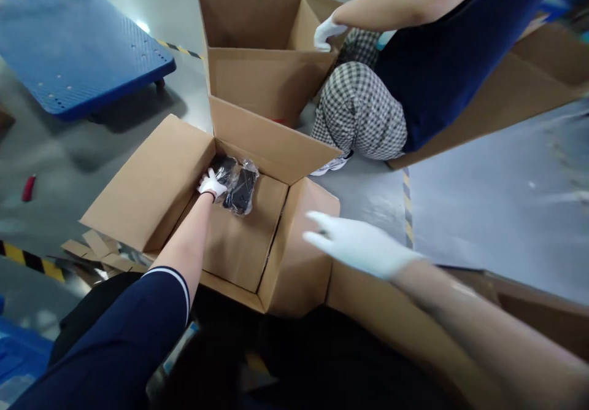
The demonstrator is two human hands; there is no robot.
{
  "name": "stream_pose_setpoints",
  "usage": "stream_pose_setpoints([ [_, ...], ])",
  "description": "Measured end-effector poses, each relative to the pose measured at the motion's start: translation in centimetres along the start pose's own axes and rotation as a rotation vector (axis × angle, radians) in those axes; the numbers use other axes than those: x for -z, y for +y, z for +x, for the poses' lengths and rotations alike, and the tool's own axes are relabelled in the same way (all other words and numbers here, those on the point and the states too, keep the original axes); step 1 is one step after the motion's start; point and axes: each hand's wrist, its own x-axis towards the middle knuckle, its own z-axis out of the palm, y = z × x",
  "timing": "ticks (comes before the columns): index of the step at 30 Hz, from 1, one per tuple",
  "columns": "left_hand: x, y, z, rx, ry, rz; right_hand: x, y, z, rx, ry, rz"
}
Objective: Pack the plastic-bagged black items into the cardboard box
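Note:
An open cardboard box (243, 256) stands in front of me with its flaps folded outward. Inside, at its far left corner, two black items in clear plastic bags lie side by side: the left bagged item (224, 167) and the right bagged item (242, 189). My left hand (211, 184), in a white glove, reaches into the box and touches the left bagged item with its fingers spread. My right hand (359, 241), also white-gloved and blurred by motion, is in the air near the right flap. Its fingers are apart with nothing between them.
Beyond my box stands another open carton (267, 75). A co-worker in checked trousers (361, 109) crouches beside it, one gloved hand (327, 34) at its rim. A blue platform cart (87, 48) is at upper left; a red-handled object (28, 188) lies on the floor.

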Motion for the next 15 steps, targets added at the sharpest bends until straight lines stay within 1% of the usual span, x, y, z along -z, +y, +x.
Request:
stream_pose_setpoints([
  [1,-0.7,0.4,0.1,0.004,0.010,0.017,-0.7,-3.0,2.6,0.014,-0.139,-0.033],
  [2,-1.2,0.7,0.2,0.005,0.022,0.033,-1.9,-6.2,5.4,0.012,-0.253,-0.063],
  [3,-1.7,1.0,0.5,0.001,0.036,0.043,-3.6,-9.3,8.4,-0.017,-0.318,-0.081],
  [5,-2.2,1.4,1.4,-0.013,0.054,0.054,-7.8,-14.4,13.9,-0.116,-0.315,-0.047],
  [6,-2.2,1.5,2.0,-0.011,0.047,0.057,-10.0,-16.2,16.2,-0.195,-0.319,0.000],
  [7,-2.1,1.4,2.8,-0.004,0.030,0.052,-12.1,-17.4,18.1,-0.273,-0.302,0.043],
  [9,-1.6,1.1,4.3,-0.003,-0.044,0.019,-15.2,-18.4,20.7,-0.384,-0.244,0.106],
  [11,-1.1,0.6,5.5,-0.033,-0.122,-0.021,-16.8,-17.8,21.8,-0.407,-0.168,0.113],
  [13,-0.7,-0.1,5.8,-0.061,-0.146,-0.030,-17.0,-16.4,21.7,-0.375,-0.114,0.077],
  [15,-0.3,-0.8,5.1,-0.061,-0.134,-0.022,-16.7,-14.5,20.6,-0.333,-0.080,0.030],
])
